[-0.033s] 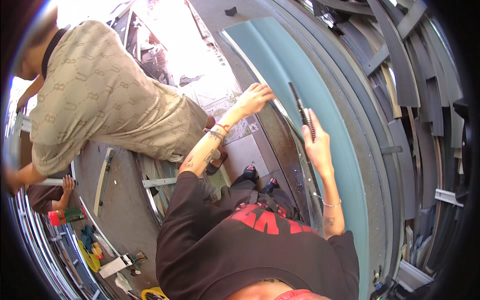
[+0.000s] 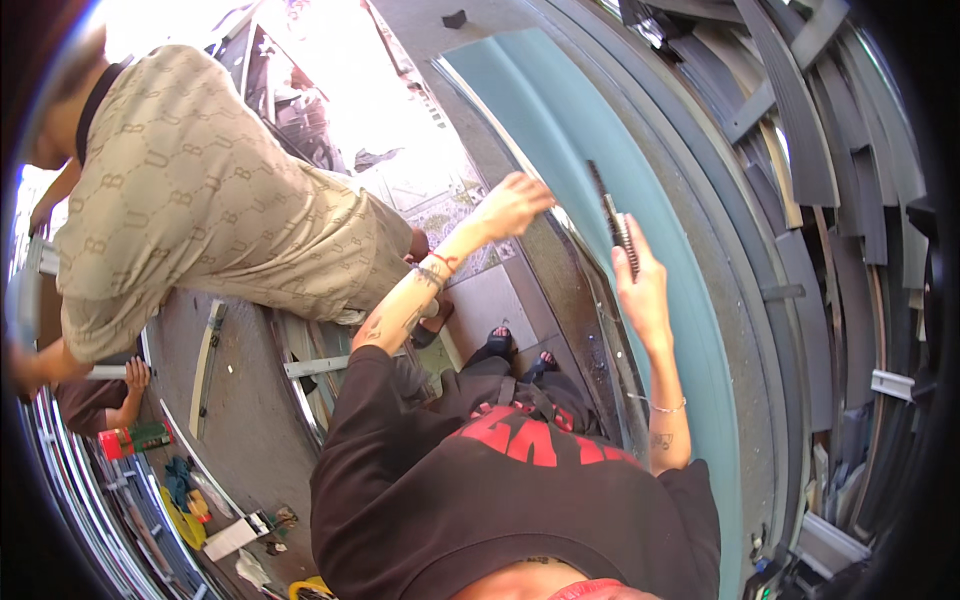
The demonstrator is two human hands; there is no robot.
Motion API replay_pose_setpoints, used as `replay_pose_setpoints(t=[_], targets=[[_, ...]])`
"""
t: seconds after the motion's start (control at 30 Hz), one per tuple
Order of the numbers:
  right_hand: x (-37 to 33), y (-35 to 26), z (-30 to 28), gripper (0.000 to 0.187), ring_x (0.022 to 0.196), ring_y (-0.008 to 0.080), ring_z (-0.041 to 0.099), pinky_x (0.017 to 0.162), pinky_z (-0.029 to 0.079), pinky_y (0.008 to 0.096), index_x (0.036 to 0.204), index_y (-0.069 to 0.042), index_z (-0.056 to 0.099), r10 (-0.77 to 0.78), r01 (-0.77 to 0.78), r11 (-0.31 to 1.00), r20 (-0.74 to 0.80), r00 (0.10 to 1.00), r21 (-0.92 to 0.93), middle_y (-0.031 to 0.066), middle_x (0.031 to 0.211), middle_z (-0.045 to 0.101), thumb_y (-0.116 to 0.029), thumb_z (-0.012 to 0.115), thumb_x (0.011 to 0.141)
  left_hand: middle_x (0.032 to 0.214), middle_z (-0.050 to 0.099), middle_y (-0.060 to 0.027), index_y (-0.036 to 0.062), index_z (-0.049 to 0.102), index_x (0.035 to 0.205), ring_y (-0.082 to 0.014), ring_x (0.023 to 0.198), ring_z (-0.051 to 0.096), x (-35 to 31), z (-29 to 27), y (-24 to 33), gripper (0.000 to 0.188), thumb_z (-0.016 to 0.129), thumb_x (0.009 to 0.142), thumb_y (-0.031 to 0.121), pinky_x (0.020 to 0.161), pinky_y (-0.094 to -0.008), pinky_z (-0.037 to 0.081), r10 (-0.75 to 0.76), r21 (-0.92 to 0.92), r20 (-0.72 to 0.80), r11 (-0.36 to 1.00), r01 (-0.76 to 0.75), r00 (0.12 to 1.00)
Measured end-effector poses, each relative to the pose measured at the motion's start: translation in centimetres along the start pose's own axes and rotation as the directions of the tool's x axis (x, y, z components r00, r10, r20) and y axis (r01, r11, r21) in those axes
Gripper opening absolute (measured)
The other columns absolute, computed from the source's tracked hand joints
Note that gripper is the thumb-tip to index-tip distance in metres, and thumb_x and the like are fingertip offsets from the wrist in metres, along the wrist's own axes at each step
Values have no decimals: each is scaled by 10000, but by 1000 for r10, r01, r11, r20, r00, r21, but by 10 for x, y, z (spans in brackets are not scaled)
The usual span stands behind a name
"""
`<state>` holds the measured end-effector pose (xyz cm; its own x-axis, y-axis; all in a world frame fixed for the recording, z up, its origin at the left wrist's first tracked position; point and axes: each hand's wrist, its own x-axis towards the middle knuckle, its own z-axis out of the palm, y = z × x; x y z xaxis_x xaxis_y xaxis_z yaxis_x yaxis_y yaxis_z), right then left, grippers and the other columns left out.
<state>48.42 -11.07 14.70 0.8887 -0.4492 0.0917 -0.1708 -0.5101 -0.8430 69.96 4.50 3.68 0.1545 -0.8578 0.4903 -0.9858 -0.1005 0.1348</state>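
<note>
My right hand (image 2: 643, 282) is closed round a slim black tool with a ridged, coil-like side (image 2: 614, 222), its thin end pointing up and away from me. That tool is held over a long teal panel (image 2: 535, 85), which runs lengthwise along the bench to my right. My left hand (image 2: 514, 206) has its fingers curled together beside the panel's near left edge. Whatever those fingers hold, if anything, is too small or hidden to make out. A pale, shiny strip (image 2: 505, 138) runs along that edge, close to my left fingertips.
Many long dark profiles (image 2: 810, 170) are stacked on the right. At left, a person in a patterned beige outfit (image 2: 190, 190) leans over a grey work surface (image 2: 250, 400) with a curved strip (image 2: 207, 365) on it. Another person's hand (image 2: 136, 378) shows behind, near a red-and-green box (image 2: 135, 438).
My right hand and the black tool have shifted slightly to the right. My left hand has moved a little right and down, its fingers still curled.
</note>
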Motion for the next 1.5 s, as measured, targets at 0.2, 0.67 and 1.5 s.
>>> replay_pose_setpoints(t=[0.2,0.67,1.5], targets=[[-31,19,-27,453,697,118,490,679,454,270,1364,-36,433,175,-173,984,-61,983,41,109,794,563,-131,535,933,990,581,-95,61,618,1074,-257,1044,548,-6,29,131,432,570,646,79,1012,-421,379,240,-321,151,929,-182,959],[-60,20,4,482,516,35,409,454,384,221,1408,-116,416,79,-79,992,6,997,97,-35,643,471,-157,532,942,1137,523,-133,89,535,1209,-319,1088,501,-2,0,91,546,596,668,119,951,-452,413,147,-358,103,928,-102,984],[89,0,112,465,812,429,604,742,488,508,1378,-45,376,37,51,908,201,979,-416,257,948,583,-197,456,945,1160,576,-143,46,586,1069,-304,1107,561,2,5,-136,296,515,793,-36,917,-370,463,-209,-209,-73,959,190,975]])
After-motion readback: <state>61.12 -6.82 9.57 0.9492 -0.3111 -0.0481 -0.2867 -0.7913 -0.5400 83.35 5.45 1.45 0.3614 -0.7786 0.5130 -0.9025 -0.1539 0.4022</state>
